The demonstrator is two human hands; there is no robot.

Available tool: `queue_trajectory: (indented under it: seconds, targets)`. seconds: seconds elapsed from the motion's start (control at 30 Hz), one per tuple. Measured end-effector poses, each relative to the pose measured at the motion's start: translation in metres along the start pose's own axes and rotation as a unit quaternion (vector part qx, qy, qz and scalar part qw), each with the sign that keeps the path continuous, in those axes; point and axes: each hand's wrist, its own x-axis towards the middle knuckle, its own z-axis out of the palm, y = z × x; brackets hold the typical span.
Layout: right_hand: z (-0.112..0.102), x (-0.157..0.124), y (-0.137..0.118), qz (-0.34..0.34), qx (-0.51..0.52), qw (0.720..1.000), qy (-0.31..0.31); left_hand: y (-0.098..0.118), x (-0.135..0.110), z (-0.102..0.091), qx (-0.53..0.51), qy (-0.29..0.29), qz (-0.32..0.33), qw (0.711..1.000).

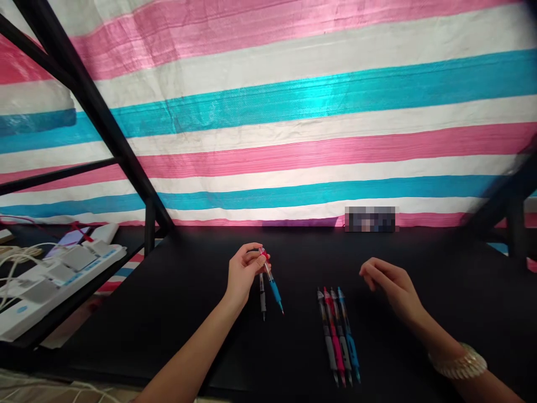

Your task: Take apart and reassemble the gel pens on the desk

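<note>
My left hand [245, 272] is closed around the upper end of a pen [273, 288] with a blue grip and a red top; its tip points down and to the right. Just beside it, a pen with a grey grip [263, 299] runs below my fingers; whether they touch it I cannot tell. Four-colour order shows in a row of several pens to the right: a grey pen [328, 338], a pink pen [334, 336], another grey pen [342, 336] and a blue pen [349, 336]. Past them, my right hand [388, 282] hovers with fingers curled together and nothing visible in them.
A black table [188, 330] lies under the pens. To the left, a white power strip [62, 277] with plugs and cables rests on a lower surface. Black metal bars [104, 120] frame both sides, and a striped tarp [293, 112] hangs behind. A blurred patch [370, 219] sits at the back edge.
</note>
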Motion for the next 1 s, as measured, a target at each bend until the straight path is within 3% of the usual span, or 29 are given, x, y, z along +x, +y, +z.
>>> queue_trajectory:
  seconds: [0.17,0.63,0.83,1.0]
  targets:
    - [0.001,0.003,0.0,-0.027,-0.055,0.998,0.014,-0.001,0.004,-0.002,-0.002,0.0,0.013,1.0]
    - [0.006,0.007,0.009,-0.079,-0.142,0.987,-0.018,-0.013,0.01,-0.006,0.045,-0.016,0.042,0.998]
    - [0.007,0.009,0.008,-0.094,-0.146,0.985,-0.016,-0.024,0.017,-0.013,0.159,-0.04,0.071,0.984]
    - [0.008,0.013,0.016,-0.109,-0.143,0.984,-0.015,-0.034,0.026,-0.019,0.314,-0.058,0.097,0.943]
